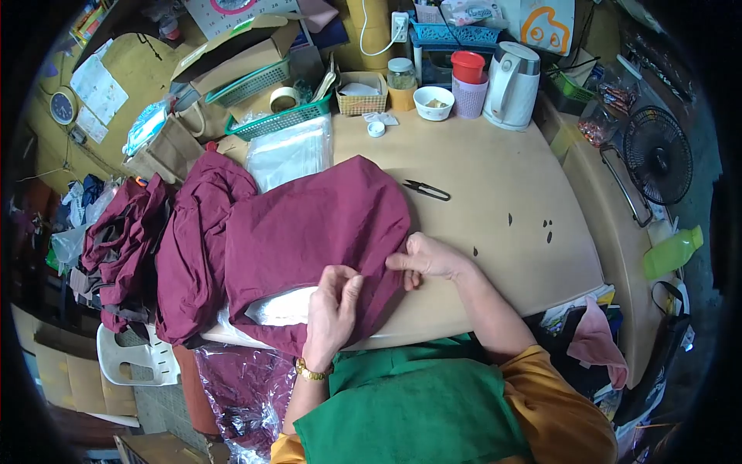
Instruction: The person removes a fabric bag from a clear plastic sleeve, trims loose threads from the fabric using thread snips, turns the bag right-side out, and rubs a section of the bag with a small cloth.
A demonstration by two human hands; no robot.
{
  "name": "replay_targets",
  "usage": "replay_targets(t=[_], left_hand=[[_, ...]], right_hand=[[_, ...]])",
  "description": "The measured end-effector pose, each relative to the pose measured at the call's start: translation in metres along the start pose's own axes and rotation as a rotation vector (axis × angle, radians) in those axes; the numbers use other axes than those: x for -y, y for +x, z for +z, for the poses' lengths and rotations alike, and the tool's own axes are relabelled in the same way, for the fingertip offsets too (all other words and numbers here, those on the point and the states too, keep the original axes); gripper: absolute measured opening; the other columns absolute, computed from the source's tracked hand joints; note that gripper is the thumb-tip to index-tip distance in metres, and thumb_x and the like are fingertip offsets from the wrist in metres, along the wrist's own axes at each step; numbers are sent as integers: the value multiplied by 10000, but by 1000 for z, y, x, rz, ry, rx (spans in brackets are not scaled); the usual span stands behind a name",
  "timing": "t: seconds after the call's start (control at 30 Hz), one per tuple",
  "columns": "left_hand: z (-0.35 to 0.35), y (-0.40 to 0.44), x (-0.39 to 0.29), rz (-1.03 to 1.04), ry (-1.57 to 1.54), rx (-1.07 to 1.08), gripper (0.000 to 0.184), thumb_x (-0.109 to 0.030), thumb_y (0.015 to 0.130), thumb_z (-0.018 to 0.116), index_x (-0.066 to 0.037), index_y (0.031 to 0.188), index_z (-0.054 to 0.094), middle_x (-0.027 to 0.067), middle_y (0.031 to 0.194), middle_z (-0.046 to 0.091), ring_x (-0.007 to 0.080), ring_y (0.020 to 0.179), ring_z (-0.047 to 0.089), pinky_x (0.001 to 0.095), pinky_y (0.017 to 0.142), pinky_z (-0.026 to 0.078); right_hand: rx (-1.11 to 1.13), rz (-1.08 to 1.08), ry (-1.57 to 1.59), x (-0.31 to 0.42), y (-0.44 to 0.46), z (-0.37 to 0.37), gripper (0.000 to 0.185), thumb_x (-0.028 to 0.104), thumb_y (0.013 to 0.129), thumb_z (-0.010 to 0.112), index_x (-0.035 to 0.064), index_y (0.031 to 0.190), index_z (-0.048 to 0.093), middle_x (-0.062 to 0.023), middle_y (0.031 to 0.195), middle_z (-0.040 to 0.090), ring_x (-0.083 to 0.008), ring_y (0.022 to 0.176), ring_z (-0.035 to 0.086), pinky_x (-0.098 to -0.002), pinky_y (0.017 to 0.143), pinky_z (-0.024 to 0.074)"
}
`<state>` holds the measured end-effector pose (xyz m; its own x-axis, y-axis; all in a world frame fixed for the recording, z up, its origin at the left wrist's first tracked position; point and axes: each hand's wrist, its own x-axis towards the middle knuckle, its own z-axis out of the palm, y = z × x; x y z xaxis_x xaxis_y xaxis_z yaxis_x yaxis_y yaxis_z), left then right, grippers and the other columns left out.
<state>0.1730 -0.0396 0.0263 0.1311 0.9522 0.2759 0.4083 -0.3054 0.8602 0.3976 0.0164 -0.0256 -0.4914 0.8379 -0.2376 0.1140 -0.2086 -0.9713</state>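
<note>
A maroon garment (309, 220) of thin cloth lies spread at the table's front edge. My left hand (334, 305) is closed, thumb and fingers pinching the cloth near its lower edge. Just to the right, my right hand (425, 259) has its fingers curled and pinched at the garment's right edge. White material (282, 308) shows through a gap in the cloth beside my left wrist. Black thread snips (427, 190) lie on the table beyond my right hand, touched by neither hand.
More maroon garments (127, 243) are heaped at the left. Clear plastic bags (290, 155) lie behind the cloth. A white kettle (512, 85), a white bowl (433, 103) and baskets line the back. Small dark pieces (549, 230) dot the tabletop (495, 170). A black fan (657, 155) stands right.
</note>
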Motion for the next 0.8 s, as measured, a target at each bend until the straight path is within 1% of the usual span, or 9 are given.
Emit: replay_targets(t=[0.03, 0.17, 0.27, 0.47, 0.57, 0.63, 0.67, 0.73, 0.8], left_hand=[[-8, 1, -13, -122, 225, 160, 341, -324, 975, 596, 10, 912, 616, 222, 757, 651, 342, 709, 668, 425, 644, 499], [2, 18, -18, 38, 497, 114, 339, -303, 943, 617, 10, 811, 625, 254, 747, 645, 429, 713, 644, 480, 637, 496], [13, 38, -4, 96, 545, 125, 335, -279, 938, 625, -5, 745, 621, 241, 665, 610, 436, 670, 624, 482, 615, 491], [16, 55, -7, 50, 391, 46, 317, -266, 946, 628, -15, 758, 584, 204, 618, 578, 434, 632, 596, 472, 587, 471], [17, 47, -16, 89, 359, -11, 319, -303, 938, 642, -5, 846, 577, 209, 651, 601, 438, 651, 611, 468, 603, 487], [18, 36, -18, 209, 382, -166, 370, -337, 921, 663, 19, 938, 568, 237, 711, 631, 450, 695, 635, 476, 622, 500], [15, 31, -16, 209, 386, -161, 370, -337, 921, 663, 19, 938, 568, 237, 711, 631, 450, 695, 635, 476, 622, 500], [9, 21, -12, -119, 509, 220, 417, -341, 905, 682, 52, 980, 566, 271, 748, 639, 460, 727, 646, 489, 643, 507], [8, 15, -2, -47, 521, 250, 399, -335, 896, 692, 46, 980, 608, 270, 737, 642, 440, 714, 656, 491, 648, 504]], right_hand=[[-18, -57, 32, -2, 2, 5, 546, 509, 757, 819, -10, 713, 657, -87, 573, 639, -145, 499, 637, -247, 461, 498], [-150, -42, -70, 12, 0, 19, 502, 450, 722, 866, 3, 654, 648, -72, 561, 631, -134, 498, 628, -243, 461, 488], [-63, -34, -152, 6, 2, 19, 491, 431, 705, 882, 4, 652, 646, -68, 561, 632, -122, 494, 614, -236, 460, 482], [-7, 68, 167, -14, 7, 23, 580, 559, 819, 745, 45, 586, 612, -48, 550, 600, -104, 505, 577, -244, 475, 445], [-67, -146, 298, -38, 21, 29, 532, 544, 887, 675, 22, 784, 695, -59, 749, 692, -114, 664, 646, -251, 588, 493], [-137, -89, 607, -7, 12, 34, 473, 468, 943, 634, 20, 1089, 675, -56, 1030, 707, -137, 906, 670, -297, 770, 534], [-137, -90, 613, -7, 14, 32, 473, 468, 943, 634, 20, 1089, 675, -56, 1030, 707, -137, 906, 670, -297, 770, 534], [-114, -102, 786, -7, 18, 29, 484, 410, 974, 606, 27, 1267, 577, -50, 1203, 660, -151, 1056, 640, -352, 895, 531], [-177, -110, 843, -14, 23, 27, 423, 349, 993, 589, 19, 1257, 582, -65, 1175, 669, -163, 1062, 641, -358, 940, 524]])
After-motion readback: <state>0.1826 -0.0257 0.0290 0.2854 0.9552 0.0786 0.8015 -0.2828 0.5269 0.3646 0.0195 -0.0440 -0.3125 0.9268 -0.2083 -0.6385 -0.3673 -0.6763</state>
